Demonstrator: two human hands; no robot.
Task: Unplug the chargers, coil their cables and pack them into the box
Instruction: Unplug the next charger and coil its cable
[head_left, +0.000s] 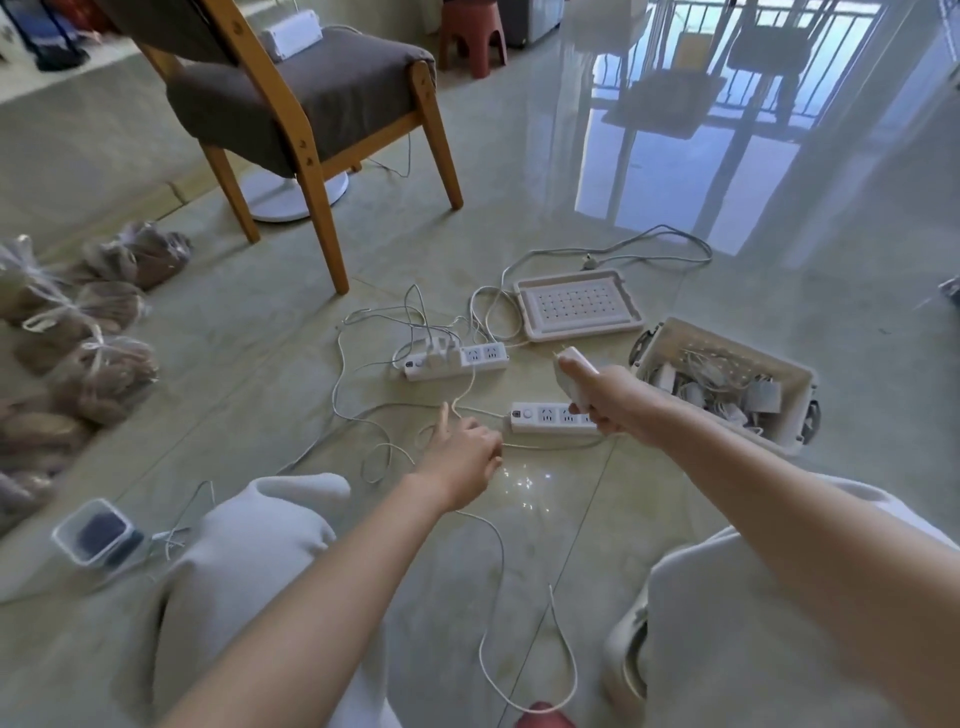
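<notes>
My right hand (605, 402) grips a white charger (571, 371) lifted above the near power strip (550, 418), whose visible sockets are bare. My left hand (462, 449) pinches a thin white cable (498, 561) that trails in a loop toward me across the floor. A far power strip (467, 361) holds several white chargers (439, 351) plugged in side by side, with tangled cables behind it. The beige box (779, 371) at the right contains several coiled chargers. Its lid (576, 306) lies flat on the floor behind.
A wooden chair (306, 104) with a grey cushion stands at the back left over a white round base. Tied plastic bags (88, 332) line the left edge. A small clear container (96, 530) sits by my left knee. Glossy tile floor surrounds everything.
</notes>
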